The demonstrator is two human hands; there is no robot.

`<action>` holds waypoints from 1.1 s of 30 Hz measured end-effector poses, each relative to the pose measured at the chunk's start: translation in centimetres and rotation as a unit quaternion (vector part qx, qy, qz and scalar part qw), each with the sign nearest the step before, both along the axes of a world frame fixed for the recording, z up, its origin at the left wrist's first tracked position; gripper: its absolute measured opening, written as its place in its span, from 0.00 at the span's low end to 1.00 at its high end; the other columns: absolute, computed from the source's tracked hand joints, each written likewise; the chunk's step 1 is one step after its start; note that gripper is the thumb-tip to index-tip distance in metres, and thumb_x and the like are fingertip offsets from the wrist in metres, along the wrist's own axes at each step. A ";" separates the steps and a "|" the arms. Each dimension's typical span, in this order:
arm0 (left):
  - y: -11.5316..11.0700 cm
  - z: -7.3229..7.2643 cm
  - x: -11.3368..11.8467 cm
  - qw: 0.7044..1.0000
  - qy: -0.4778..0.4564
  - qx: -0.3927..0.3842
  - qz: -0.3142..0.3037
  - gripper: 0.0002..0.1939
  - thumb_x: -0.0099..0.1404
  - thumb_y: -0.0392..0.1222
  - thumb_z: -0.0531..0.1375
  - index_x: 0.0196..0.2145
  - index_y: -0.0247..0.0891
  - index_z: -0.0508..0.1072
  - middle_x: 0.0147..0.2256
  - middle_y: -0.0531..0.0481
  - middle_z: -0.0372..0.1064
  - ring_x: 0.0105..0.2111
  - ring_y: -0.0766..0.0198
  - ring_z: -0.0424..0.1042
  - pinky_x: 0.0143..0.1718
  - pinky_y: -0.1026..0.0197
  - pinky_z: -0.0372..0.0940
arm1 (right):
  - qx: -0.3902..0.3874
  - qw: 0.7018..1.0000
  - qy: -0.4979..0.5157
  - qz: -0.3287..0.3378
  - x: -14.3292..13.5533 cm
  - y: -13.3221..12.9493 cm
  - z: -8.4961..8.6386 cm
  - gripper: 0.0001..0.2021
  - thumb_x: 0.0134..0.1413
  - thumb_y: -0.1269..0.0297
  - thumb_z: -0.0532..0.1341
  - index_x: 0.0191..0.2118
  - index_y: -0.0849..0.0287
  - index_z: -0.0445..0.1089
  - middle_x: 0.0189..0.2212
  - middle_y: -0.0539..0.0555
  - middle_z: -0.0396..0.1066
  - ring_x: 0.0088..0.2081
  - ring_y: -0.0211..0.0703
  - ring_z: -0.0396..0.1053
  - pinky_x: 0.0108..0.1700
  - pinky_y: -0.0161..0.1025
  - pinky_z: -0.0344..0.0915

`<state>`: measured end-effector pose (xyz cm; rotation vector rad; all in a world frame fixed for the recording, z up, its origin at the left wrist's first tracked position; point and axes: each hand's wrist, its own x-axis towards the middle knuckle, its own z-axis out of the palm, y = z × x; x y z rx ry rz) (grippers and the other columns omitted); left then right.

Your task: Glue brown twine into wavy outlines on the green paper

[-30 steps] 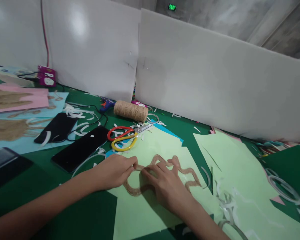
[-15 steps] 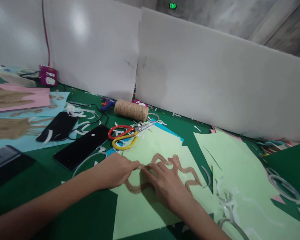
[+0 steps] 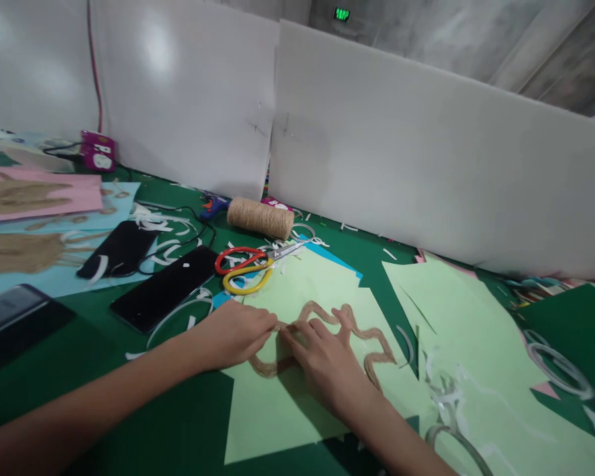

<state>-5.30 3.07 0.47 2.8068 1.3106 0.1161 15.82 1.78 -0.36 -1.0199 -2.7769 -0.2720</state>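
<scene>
Brown twine (image 3: 379, 335) lies in a wavy, several-strand outline on a light green paper sheet (image 3: 277, 423). My left hand (image 3: 238, 334) is closed, its thumb and forefinger pinching the twine at the outline's left part. My right hand (image 3: 330, 360) is open over the middle of the outline, fingers spread and fingertips pressing the twine against the paper, close to the left fingertips. Part of the outline is hidden under both hands. Beyond them rests a pair of scissors (image 3: 248, 271) with red and yellow handles. A roll of twine (image 3: 260, 218) lies on its side behind the scissors.
Black phones (image 3: 163, 291) and white paper strips lie to the left on the green table (image 3: 178, 423). Pink paper (image 3: 86, 195) with brown twine shapes is at far left. More green paper (image 3: 456, 297) and a tape ring (image 3: 560, 370) are at right. White panels (image 3: 416, 152) stand behind.
The left fingers have shifted slightly along the twine, and the right hand stays pressed on the outline. The whole view has moved a little.
</scene>
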 end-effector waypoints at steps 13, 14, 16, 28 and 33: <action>-0.3 1.1 1.8 0.988 0.015 -0.078 0.136 0.09 0.68 0.40 0.47 0.35 0.38 0.64 0.29 0.50 0.71 0.30 0.58 0.72 0.23 0.64 0.50 | -0.025 1.000 -0.005 -0.015 -0.2 -0.2 0.6 0.22 0.54 0.76 0.52 0.54 0.56 0.62 0.41 0.57 0.68 0.41 0.47 0.64 0.55 0.67 0.39; -0.4 1.2 1.9 0.986 0.018 -0.082 0.141 0.08 0.68 0.40 0.47 0.35 0.38 0.64 0.29 0.50 0.72 0.30 0.57 0.72 0.23 0.64 0.50 | -0.025 1.000 -0.005 -0.016 -0.2 -0.2 0.6 0.22 0.54 0.76 0.52 0.55 0.56 0.61 0.41 0.57 0.68 0.41 0.47 0.64 0.55 0.67 0.39; -0.5 1.3 2.0 0.984 0.017 -0.090 0.153 0.08 0.67 0.40 0.47 0.35 0.39 0.64 0.30 0.50 0.72 0.31 0.57 0.72 0.23 0.63 0.50 | -0.023 1.000 -0.004 -0.018 -0.2 -0.3 0.6 0.22 0.53 0.76 0.53 0.54 0.55 0.61 0.41 0.57 0.68 0.40 0.47 0.64 0.55 0.67 0.38; -0.3 1.4 1.5 0.978 -0.032 -0.129 0.159 0.07 0.65 0.39 0.48 0.35 0.40 0.65 0.29 0.51 0.71 0.29 0.59 0.70 0.24 0.64 0.50 | 0.013 1.000 0.004 -0.011 -0.6 -0.3 -0.3 0.24 0.55 0.76 0.52 0.57 0.55 0.58 0.41 0.56 0.68 0.40 0.46 0.63 0.56 0.68 0.31; -0.2 1.5 0.4 0.974 -0.068 -0.159 0.148 0.08 0.63 0.38 0.49 0.34 0.41 0.67 0.29 0.52 0.71 0.29 0.61 0.69 0.24 0.64 0.51 | 0.017 0.999 0.002 -0.034 -0.9 -0.3 -0.1 0.21 0.55 0.76 0.52 0.54 0.53 0.62 0.38 0.55 0.68 0.41 0.47 0.63 0.57 0.68 0.32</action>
